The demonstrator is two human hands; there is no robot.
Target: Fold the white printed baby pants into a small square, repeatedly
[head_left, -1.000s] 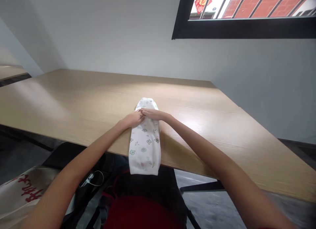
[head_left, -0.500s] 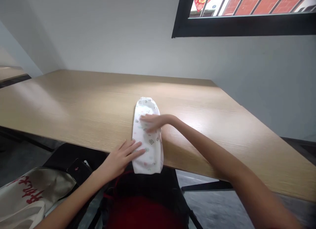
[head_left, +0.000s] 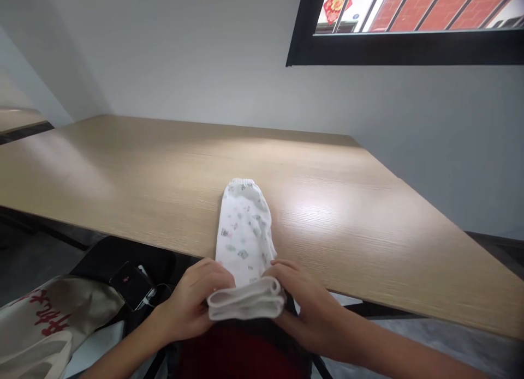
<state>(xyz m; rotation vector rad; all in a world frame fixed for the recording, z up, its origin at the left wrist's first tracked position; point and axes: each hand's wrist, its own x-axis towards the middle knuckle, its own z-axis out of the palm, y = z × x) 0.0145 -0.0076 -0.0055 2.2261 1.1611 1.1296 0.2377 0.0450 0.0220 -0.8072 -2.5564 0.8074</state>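
Observation:
Folded white baby pants (head_left: 243, 234) with a small grey-green print lie lengthwise on the wooden table, their gathered elastic cuff pointing away from me. The near end, with its layered plain white edge, is lifted past the table's front edge and curls up toward me. My left hand (head_left: 200, 292) is closed on the left side of that end, thumb underneath. On the right side, my right hand (head_left: 303, 300) grips the same end, its fingers partly hidden by the cloth.
The wooden table (head_left: 172, 166) runs back to a grey wall with a dark-framed window (head_left: 368, 49). At lower left, a black phone (head_left: 131, 285) with a white cable lies on a dark seat, beside a cream cloth bag (head_left: 61, 308) with red writing.
My right hand has come back from the middle of the pants to their near right corner. Both hands have taken hold of the near end and raised it; the pants slid slightly toward me.

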